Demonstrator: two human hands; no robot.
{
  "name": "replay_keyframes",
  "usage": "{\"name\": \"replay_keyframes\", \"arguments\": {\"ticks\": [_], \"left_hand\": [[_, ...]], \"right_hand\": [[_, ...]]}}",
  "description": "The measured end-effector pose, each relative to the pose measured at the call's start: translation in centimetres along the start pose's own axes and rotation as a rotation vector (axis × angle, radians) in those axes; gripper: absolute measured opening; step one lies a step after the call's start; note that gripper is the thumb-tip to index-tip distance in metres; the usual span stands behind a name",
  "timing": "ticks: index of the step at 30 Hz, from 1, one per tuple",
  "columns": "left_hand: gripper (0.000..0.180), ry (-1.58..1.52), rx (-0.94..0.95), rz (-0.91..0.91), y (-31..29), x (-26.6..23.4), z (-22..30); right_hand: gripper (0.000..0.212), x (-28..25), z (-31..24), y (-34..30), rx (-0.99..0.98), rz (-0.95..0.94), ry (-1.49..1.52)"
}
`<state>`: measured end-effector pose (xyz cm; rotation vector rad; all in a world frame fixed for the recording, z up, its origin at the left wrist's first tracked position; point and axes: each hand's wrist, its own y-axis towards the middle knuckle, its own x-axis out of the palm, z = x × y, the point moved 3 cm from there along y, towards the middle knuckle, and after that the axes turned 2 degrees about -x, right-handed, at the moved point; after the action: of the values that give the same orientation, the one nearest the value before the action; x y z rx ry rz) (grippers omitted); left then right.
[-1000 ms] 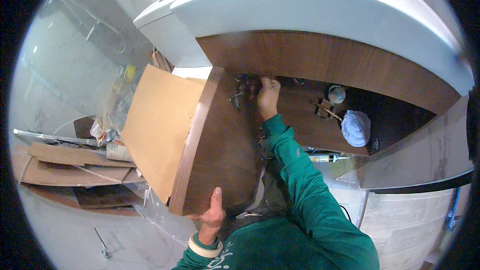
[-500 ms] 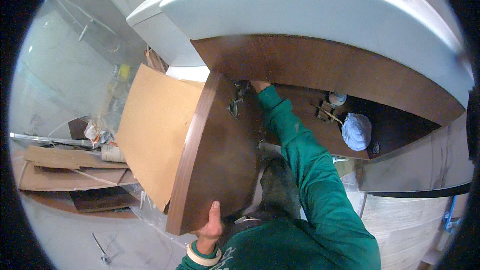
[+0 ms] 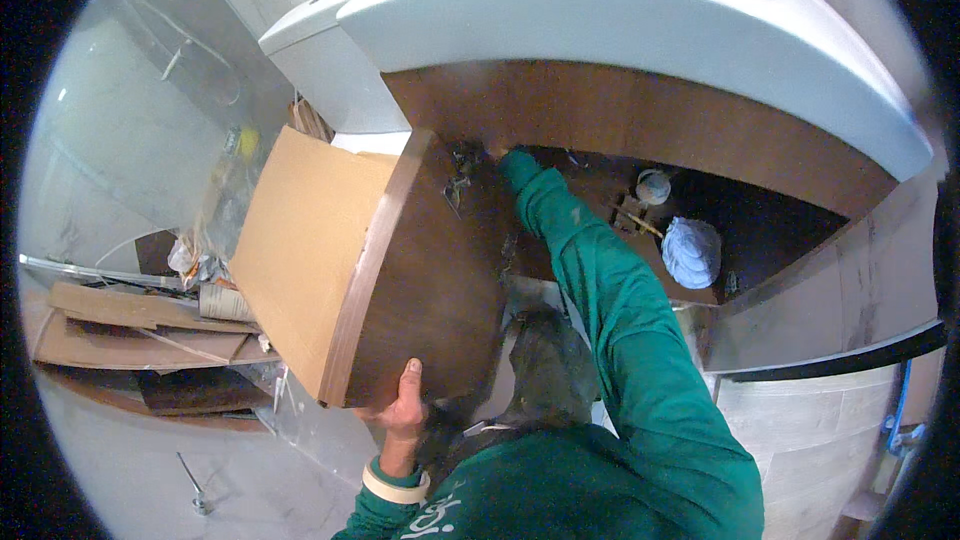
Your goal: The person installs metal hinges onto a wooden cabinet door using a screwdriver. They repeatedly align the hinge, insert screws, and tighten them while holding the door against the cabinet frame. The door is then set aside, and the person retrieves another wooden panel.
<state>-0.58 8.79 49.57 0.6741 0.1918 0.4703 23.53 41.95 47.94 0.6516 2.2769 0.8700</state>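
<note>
The right hand, visible at the hinge (image 3: pixel 458 183) one second ago, is now hidden under the cabinet front so its grip cannot be told, while the left hand (image 3: pixel 402 406) still clasps the lower edge of the cabinet door (image 3: pixel 425 280), steadying it.

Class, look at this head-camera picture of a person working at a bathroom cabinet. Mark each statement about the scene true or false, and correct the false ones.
1. The left hand holds the lower edge of the brown cabinet door. True.
2. The right hand is in plain view, holding a hammer. False: the right arm reaches up by the hinge, and the hand itself is hidden.
3. The person wears a red sleeve. False: it is green.
4. A white sink top sits above the cabinet. True.
5. Flat cardboard lies on the floor at the left. True.
</note>
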Motion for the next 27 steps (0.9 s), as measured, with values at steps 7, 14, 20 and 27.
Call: {"name": "replay_keyframes", "arguments": {"ticks": [7,14,20,27], "left_hand": [[0.062,0.655,0.405,-0.301,0.1,-0.4,1.3],[0.065,0.077,-0.051,-0.136,0.0,0.3,1.3],[0.065,0.275,0.188,-0.166,0.7,0.5,1.9],[0.052,0.027,-0.196,0.04,-1.0,0.1,0.2]], "right_hand": [[0.025,-0.8,0.1,1.9,-0.019,-0.009,0.0],[0.023,3.1,-1.6,3.6,-0.071,0.014,-0.035],[0.021,-0.2,0.4,0.2,-0.012,0.004,-0.086],[0.012,-4.6,-4.5,-2.8,0.576,-0.221,0.901]]}}
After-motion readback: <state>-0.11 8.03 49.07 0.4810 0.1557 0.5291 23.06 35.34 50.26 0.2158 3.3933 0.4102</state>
